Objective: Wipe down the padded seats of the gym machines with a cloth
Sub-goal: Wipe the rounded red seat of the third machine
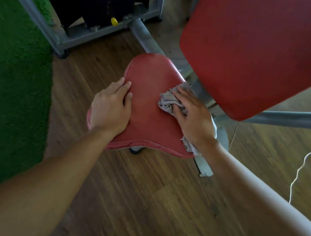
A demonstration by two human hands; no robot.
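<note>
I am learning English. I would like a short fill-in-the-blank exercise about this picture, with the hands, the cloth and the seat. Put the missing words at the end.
1. The grey cloth lies under the ____ hand.
2. The left hand rests flat on the seat and holds ____.
3. The seat and the big pad above it are both ____.
4. The mat on the person's left is ____.

Missing words: right; nothing; red; green.
</note>
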